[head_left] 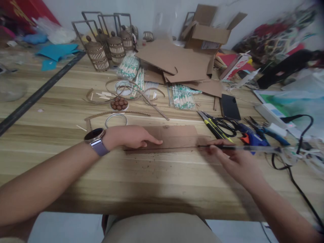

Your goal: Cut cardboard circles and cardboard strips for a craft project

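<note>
A rectangular piece of brown cardboard (pixel 177 132) lies flat on the wooden table in front of me, with a dark line along its near edge. My left hand (pixel 131 136), with a watch (pixel 95 136) on its wrist, rests on the cardboard's left part. Its index finger is stretched out and touches the surface; the other fingers are mostly hidden. My right hand (pixel 231 160) is closed around a slim pen-like tool (pixel 225 147) with a dark front and a pale, blurred rear. The tool's tip is at the right end of the dark line.
Beyond the cardboard lie a tape ring (pixel 116 119), a dish of brown balls (pixel 119 104) and bagged sticks (pixel 182 96). Lantern-like models (pixel 116 49) stand at back left. On the right are a yellow-black utility knife (pixel 215 125), scissors (pixel 226 125), a phone (pixel 230 107), a blue glue gun (pixel 253 135) and cables.
</note>
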Tool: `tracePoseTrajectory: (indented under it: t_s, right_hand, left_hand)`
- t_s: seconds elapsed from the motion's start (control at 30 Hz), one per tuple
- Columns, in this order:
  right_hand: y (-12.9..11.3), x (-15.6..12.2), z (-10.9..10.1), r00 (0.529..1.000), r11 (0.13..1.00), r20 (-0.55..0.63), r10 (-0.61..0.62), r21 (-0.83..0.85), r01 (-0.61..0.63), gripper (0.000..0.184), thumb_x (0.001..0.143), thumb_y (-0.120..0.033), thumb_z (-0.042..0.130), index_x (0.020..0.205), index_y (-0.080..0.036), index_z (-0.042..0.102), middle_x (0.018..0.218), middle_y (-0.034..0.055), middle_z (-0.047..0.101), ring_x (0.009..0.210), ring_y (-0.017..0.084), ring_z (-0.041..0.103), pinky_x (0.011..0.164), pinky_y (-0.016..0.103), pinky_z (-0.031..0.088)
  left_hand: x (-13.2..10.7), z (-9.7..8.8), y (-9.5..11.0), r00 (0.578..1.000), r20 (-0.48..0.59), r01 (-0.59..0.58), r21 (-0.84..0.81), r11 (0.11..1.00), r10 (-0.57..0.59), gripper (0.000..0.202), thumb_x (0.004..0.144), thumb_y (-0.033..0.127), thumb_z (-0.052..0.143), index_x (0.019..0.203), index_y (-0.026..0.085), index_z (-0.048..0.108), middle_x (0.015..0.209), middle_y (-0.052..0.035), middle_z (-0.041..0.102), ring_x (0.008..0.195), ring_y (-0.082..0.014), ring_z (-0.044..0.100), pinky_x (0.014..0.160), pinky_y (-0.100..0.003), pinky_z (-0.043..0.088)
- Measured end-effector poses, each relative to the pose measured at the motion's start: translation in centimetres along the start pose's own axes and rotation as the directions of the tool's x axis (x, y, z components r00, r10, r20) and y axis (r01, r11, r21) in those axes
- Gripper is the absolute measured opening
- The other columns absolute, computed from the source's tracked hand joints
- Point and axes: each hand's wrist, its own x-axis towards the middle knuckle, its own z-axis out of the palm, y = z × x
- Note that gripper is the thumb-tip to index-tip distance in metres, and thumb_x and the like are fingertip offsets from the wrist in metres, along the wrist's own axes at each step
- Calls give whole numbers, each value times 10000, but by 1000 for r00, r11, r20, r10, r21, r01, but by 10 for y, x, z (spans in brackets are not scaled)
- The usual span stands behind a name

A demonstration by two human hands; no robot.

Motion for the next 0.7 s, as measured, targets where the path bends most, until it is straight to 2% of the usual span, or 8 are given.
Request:
tracePoseTrajectory:
  t_s: [0.1, 0.17, 0.2, 0.3, 0.37, 0.43, 0.57, 0.7]
  right_hand:
    - [-2, 14, -15, 996, 994, -84, 23, -104, -32, 423, 924, -511, 457, 655, -231, 624, 743, 96, 716, 599, 223, 640, 510, 308, 421]
    - [-10, 30, -17, 993, 971, -116, -13, -238, -15, 425, 945, -521, 433, 657, -235, 562, 600, 68, 626, 534, 209, 572, 517, 311, 367]
    - [-15, 40, -15, 995, 948, -86, -45, -319, 16, 422, 956, -519, 428, 665, -235, 541, 578, 57, 600, 531, 207, 556, 523, 310, 338]
    - [-30, 71, 1, 985, 847, 153, -81, -510, 149, 402, 1000, -475, 416, 771, -207, 610, 688, 82, 669, 625, 227, 608, 546, 308, 273]
    - [-40, 88, 16, 955, 801, 287, -75, -552, 229, 417, 1021, -477, 410, 856, -195, 670, 782, 98, 722, 706, 240, 647, 561, 306, 276]
    - [-47, 100, 29, 937, 775, 337, -94, -566, 281, 428, 1030, -492, 420, 918, -191, 703, 873, 109, 754, 776, 247, 672, 585, 305, 300]
    - [-49, 108, 37, 948, 768, 295, -119, -578, 276, 408, 1030, -505, 455, 1024, -179, 702, 1015, 126, 758, 896, 260, 685, 657, 309, 362]
    - [-26, 98, 20, 985, 808, 169, -29, -576, 122, 357, 1046, -449, 430, 1068, -199, 683, 1050, 101, 740, 916, 249, 687, 652, 303, 394]
  left_hand:
    - [-1, -6, 7, 999, 41, 30, 18, 999, -30, 651, 922, 138, 533, 1461, 501, 497, 1227, 60, 757, 948, -172, 724, 826, -236, 473]
    - [-2, -10, 12, 996, 76, 52, 39, 998, -55, 645, 936, 136, 512, 1481, 477, 479, 1270, 38, 740, 979, -183, 719, 834, -245, 477]
    - [-2, -12, 15, 994, 90, 63, 46, 997, -67, 637, 944, 137, 502, 1490, 464, 472, 1297, 27, 728, 1001, -188, 716, 840, -251, 479]
    - [-3, -12, 20, 993, 81, 79, 36, 996, -82, 595, 954, 163, 515, 1480, 441, 501, 1335, 25, 708, 1049, -193, 705, 855, -251, 480]
    - [-3, -8, 24, 997, 20, 79, 22, 997, -79, 549, 947, 197, 560, 1439, 441, 556, 1308, 35, 720, 1048, -193, 702, 839, -245, 479]
    - [-3, -3, 28, 993, -55, 103, 45, 994, -100, 481, 944, 237, 602, 1384, 433, 615, 1240, 19, 740, 1019, -208, 702, 792, -254, 482]
    - [-1, 6, 40, 974, -179, 170, 174, 970, -139, 360, 943, 281, 649, 1289, 365, 697, 1059, -50, 690, 944, -240, 676, 713, -285, 479]
    - [3, 7, 46, 971, -214, 155, 217, 964, -108, 319, 916, 240, 688, 1227, 304, 727, 1089, -74, 628, 1008, -258, 636, 799, -334, 504]
